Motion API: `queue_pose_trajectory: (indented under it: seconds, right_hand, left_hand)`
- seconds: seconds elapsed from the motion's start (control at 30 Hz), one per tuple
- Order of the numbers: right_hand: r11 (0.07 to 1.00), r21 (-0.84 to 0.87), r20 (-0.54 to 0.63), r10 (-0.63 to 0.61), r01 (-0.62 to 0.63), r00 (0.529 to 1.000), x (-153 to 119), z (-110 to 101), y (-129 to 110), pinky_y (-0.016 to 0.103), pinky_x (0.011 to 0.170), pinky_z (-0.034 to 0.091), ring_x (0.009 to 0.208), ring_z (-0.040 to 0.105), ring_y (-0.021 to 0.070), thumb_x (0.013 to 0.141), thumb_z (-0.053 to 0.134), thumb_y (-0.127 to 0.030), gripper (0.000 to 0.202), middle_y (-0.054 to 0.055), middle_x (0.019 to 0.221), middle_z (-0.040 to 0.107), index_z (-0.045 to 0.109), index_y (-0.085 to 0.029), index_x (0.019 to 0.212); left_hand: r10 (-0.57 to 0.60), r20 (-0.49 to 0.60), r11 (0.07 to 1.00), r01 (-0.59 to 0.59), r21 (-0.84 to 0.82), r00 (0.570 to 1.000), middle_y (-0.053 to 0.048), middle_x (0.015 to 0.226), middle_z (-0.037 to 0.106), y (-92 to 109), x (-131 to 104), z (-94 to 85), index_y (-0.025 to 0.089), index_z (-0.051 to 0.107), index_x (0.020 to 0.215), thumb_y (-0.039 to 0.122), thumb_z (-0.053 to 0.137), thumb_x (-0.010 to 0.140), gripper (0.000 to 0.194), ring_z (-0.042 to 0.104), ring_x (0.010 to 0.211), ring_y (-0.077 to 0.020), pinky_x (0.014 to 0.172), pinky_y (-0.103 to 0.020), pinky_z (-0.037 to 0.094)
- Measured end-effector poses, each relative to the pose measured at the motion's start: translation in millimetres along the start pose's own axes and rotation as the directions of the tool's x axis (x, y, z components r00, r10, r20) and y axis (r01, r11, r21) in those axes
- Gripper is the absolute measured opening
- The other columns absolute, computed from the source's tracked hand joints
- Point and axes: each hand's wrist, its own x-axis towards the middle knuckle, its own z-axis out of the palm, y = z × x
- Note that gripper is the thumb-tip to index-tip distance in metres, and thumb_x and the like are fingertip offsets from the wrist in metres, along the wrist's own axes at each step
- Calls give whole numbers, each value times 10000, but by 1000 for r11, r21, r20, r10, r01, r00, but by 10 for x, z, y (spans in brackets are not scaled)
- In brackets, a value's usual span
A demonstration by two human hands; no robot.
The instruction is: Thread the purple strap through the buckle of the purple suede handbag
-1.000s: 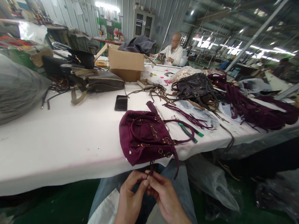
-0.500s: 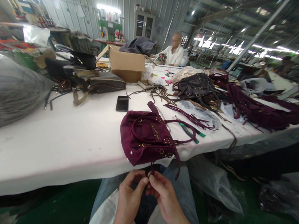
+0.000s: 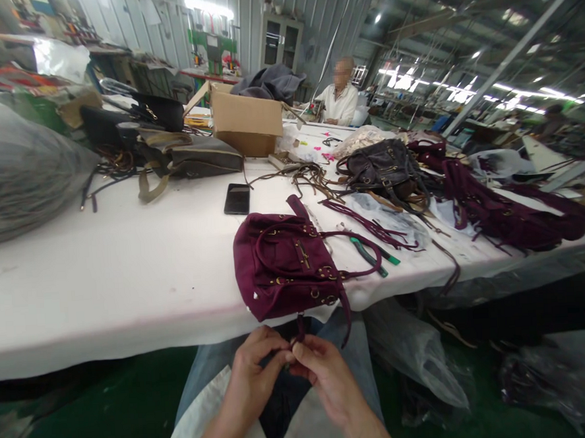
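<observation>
Head view: left hand and right hand together pinch a strap dangling from the maroon handbag at the table edge.

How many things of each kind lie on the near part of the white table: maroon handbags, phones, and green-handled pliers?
Maroon handbag: 1
Black phone: 1
Green-handled pliers: 1
Total: 3

A strap end of the handbag hangs over the table edge, pinched between the left hand and the right hand.

Both hands pinching a strap end of a maroon handbag, white table, black phone
</observation>
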Motion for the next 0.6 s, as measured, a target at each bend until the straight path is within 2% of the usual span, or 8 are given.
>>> queue_pose_trajectory:
  seconds: [0.07, 0.2, 0.3, 0.37, 0.43, 0.5, 0.57, 0.6]
  right_hand:
    - [999, -50, -20, 14, -15, 1000, 13, -53, -35, 298, 784, 574, 866, 703, 188, 690, 1004, -509, 455, 58, 896, 780, 830, -165, 933]
    - [973, -224, 1, -58, 56, 998, 18, -101, -104, 295, 775, 550, 825, 678, 174, 724, 966, -565, 461, 57, 888, 785, 840, -163, 911]
    - [949, -310, 4, -58, 57, 998, -5, -93, -128, 308, 741, 543, 779, 704, 193, 739, 931, -625, 501, 74, 849, 795, 827, -157, 886]
    - [945, -326, 1, -33, 32, 999, -17, -86, -117, 320, 714, 548, 765, 723, 216, 737, 911, -663, 531, 87, 850, 804, 819, -164, 894]
    - [932, -361, -11, -40, 33, 999, -18, -89, -88, 305, 656, 526, 713, 699, 205, 733, 892, -700, 557, 78, 811, 790, 822, -170, 889]
    - [904, -423, -20, -80, 64, 997, -14, -105, -51, 288, 611, 499, 679, 664, 188, 765, 845, -735, 572, 65, 766, 762, 829, -170, 853]
    - [879, -467, -31, -125, 96, 992, -15, -126, -17, 286, 592, 498, 683, 658, 192, 808, 789, -760, 591, 66, 767, 751, 835, -172, 849]
    - [873, -477, -46, -139, 100, 989, -21, -135, -4, 289, 588, 505, 688, 664, 198, 813, 778, -766, 596, 68, 781, 755, 837, -176, 869]
  left_hand:
    - [86, 70, 985, -95, 143, 994, -62, 1018, 721, -19, 31, -47, 255, 774, 1028, 279, 653, 1064, 128, 680, 979, -219, 871, -336, 527]
    - [273, 136, 865, -305, 400, 952, -66, 1009, 733, -59, 100, -154, 241, 729, 1124, 169, 598, 1051, 166, 670, 932, -222, 848, -370, 504]
    - [376, 108, 780, -377, 500, 920, -61, 954, 753, -111, 160, -191, 221, 718, 1155, 140, 630, 1022, 178, 680, 865, -223, 802, -367, 505]
    - [380, 87, 767, -366, 527, 921, -57, 951, 780, -133, 179, -154, 218, 731, 1143, 164, 634, 1032, 158, 700, 850, -224, 807, -364, 510]
    - [251, 10, 853, -226, 471, 968, -43, 940, 799, -123, 168, -71, 226, 755, 1078, 239, 634, 1054, 124, 720, 824, -213, 796, -342, 512]
    - [2, -40, 954, 10, 300, 999, -23, 864, 791, -83, 131, 28, 231, 774, 960, 357, 618, 1076, 232, 719, 772, -202, 734, -311, 501]
    - [-212, 0, 974, 212, 81, 977, -21, 818, 776, -37, 81, 110, 225, 784, 892, 467, 594, 1083, 362, 710, 770, -206, 713, -293, 498]
    - [-269, 31, 963, 270, -14, 963, -28, 836, 779, -22, 57, 138, 222, 797, 904, 503, 598, 1076, 384, 712, 806, -216, 738, -291, 509]
